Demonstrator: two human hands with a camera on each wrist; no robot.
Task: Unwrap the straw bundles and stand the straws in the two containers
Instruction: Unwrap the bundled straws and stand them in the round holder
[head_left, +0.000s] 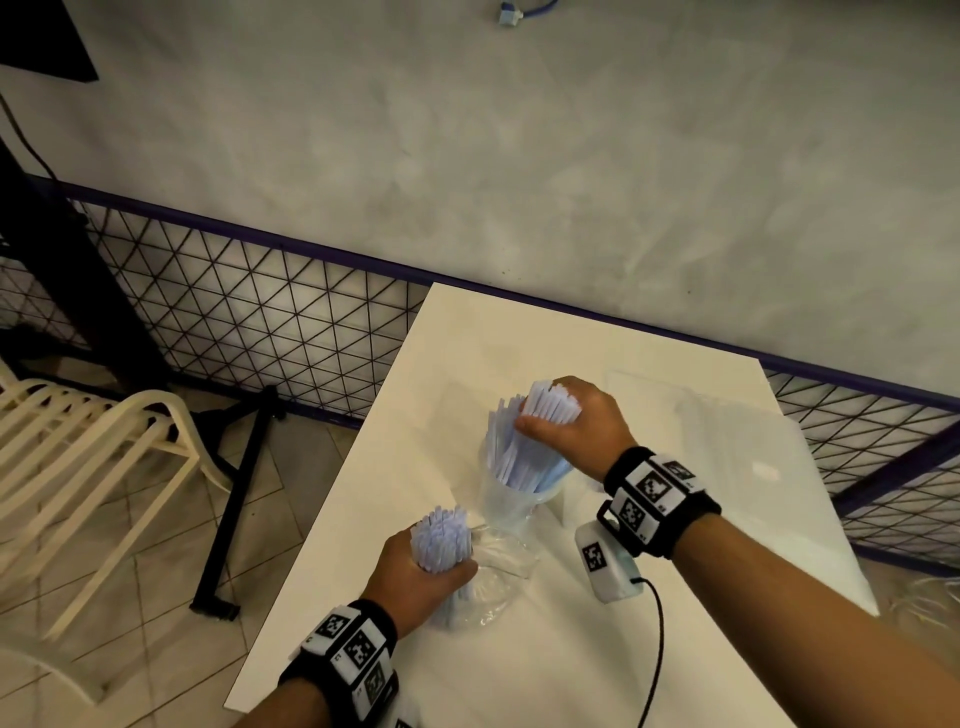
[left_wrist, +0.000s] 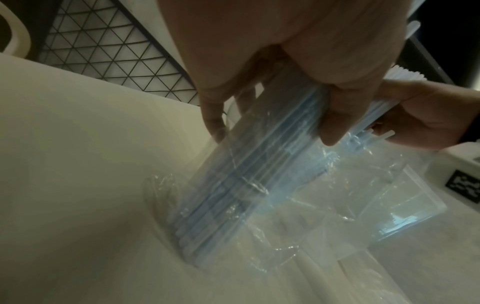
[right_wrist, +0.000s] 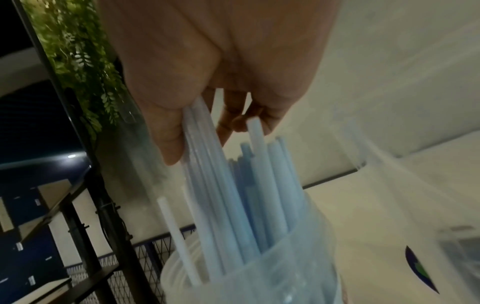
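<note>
Head view: on the white rectangular table (head_left: 545, 649), left hand (head_left: 415, 577) at 7 o'clock, fingers wrapped round a pale blue straw bundle (head_left: 441, 535) standing upright in clear crinkled plastic wrap (head_left: 498, 577). Right hand (head_left: 576, 426) at 12 o'clock from it, gripping loose pale blue straws (head_left: 519, 452) in a clear plastic cup (head_left: 506, 512).

Left wrist view: fingers (left_wrist: 335, 115) curled round the wrapped bundle, lower end on the table.

Right wrist view: thumb and fingers (right_wrist: 166, 131) pinching straw tops above the cup rim.
</note>
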